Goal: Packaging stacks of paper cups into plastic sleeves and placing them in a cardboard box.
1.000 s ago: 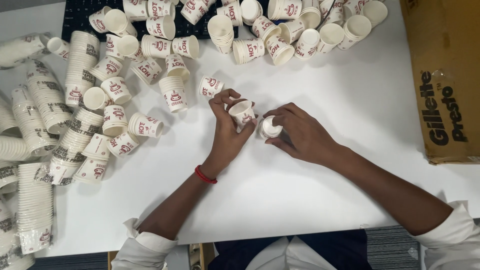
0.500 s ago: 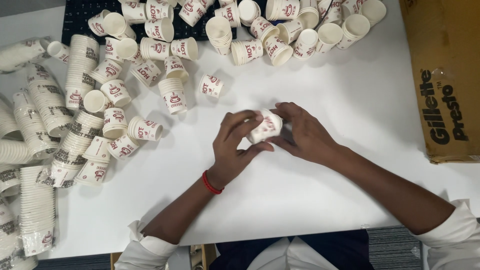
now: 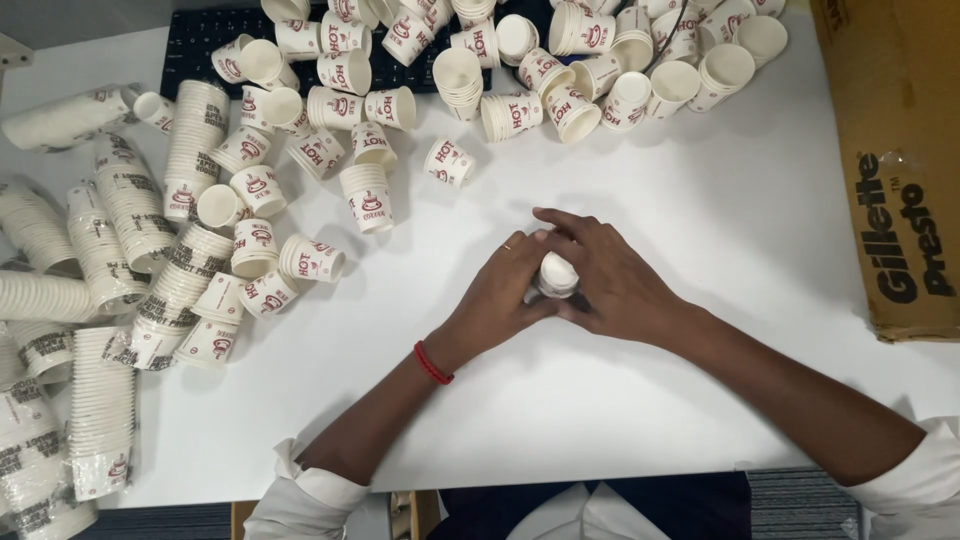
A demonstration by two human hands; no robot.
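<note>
Near the middle of the frame, the fingers of both hands are curling in and pressing together around a small white paper cup (image 3: 555,275), of which only a rounded pale end is showing between them; whether it is one cup or several nested together cannot be told. The left hand (image 3: 505,290) is wrapping it from the left with its fingers closed, a red band (image 3: 432,363) sitting on that wrist, while the right hand (image 3: 610,280) is covering it from above and the right, its fingertips reaching across toward the left hand's. By my judgement the step in hand is pushing cups into one another, and a next move would be calling for a free hand and one more loose cup. The nearest one, a printed cup (image 3: 447,162), is lying on its side on the white table (image 3: 700,200), up and to the left of the hands. Further out, loose cups (image 3: 560,60) are crowding the top of the frame over a black keyboard (image 3: 195,50), long nested stacks (image 3: 100,420) are lying along the left edge, and a brown cardboard box (image 3: 900,160) is filling the upper right.
</note>
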